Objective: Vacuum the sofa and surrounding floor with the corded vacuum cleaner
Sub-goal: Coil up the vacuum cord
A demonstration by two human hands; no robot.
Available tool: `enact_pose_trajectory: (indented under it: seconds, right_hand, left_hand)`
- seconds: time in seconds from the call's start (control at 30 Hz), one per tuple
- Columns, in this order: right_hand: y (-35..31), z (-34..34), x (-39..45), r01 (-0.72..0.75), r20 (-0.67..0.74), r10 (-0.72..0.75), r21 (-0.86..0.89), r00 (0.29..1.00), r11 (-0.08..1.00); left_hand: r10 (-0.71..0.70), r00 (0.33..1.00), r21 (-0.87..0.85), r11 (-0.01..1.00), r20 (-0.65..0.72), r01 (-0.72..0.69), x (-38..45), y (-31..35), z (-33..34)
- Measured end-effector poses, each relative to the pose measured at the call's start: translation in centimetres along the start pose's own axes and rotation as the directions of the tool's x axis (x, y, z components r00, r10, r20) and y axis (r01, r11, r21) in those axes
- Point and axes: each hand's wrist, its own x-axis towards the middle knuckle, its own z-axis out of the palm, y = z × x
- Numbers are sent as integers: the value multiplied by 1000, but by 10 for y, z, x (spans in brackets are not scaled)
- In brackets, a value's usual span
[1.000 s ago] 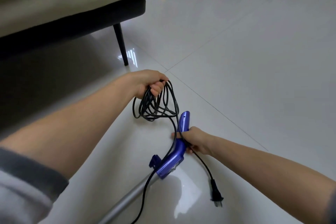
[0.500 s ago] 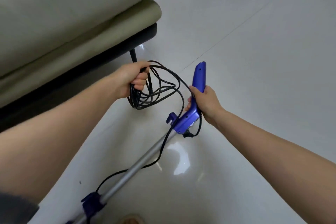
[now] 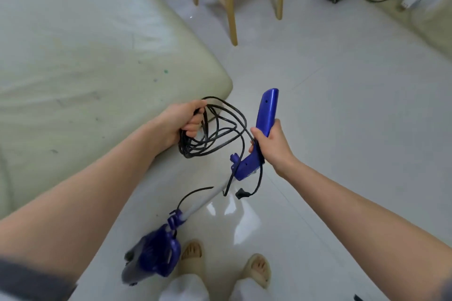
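Head view: right hand [image 3: 271, 144] grips vacuum handle [image 3: 265, 115] pointing up-away, tube slanting down-left; left hand [image 3: 186, 120] clutches coiled cord [image 3: 215, 134]

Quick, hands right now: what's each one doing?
Left hand: gripping the coiled black cord.
Right hand: gripping the blue vacuum handle.

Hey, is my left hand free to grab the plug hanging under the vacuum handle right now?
Probably not as things stand. The left hand grips the coiled cord, so its fingers are full. The plug dangles in open air below the handle, which the right hand holds; nothing blocks it otherwise.
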Motion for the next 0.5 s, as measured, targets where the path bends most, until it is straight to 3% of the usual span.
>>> enact_pose_trajectory:
  seconds: [0.1, 0.23, 0.3, 0.4, 0.5]
  right_hand:
    - [-52, -11, -40, 61, 34, -59, -52, 998, 997]
    - [-106, -28, -85, 114, 37, -111, -110, 993, 987]
    - [-123, -37, -98, 117, 41, -113, -143, 993, 983]
    - [-146, -44, -121, 114, 70, -105, -157, 992, 981]
    - [-157, -44, -133, 14, 72, -8, -80, 997, 997]
  left_hand:
    - [-16, 999, 90, 996, 49, 12, -68, 48, 5]
    - [-145, 971, 238, 966, 192, 98, -149, 91, -2]
    - [-202, 964, 270, 951, 174, 151, -179, 99, -6]
    - [-192, 976, 124, 976, 98, 180, -214, 95, -11]
    - [-148, 989, -21, 989, -29, 147, -232, 73, -4]
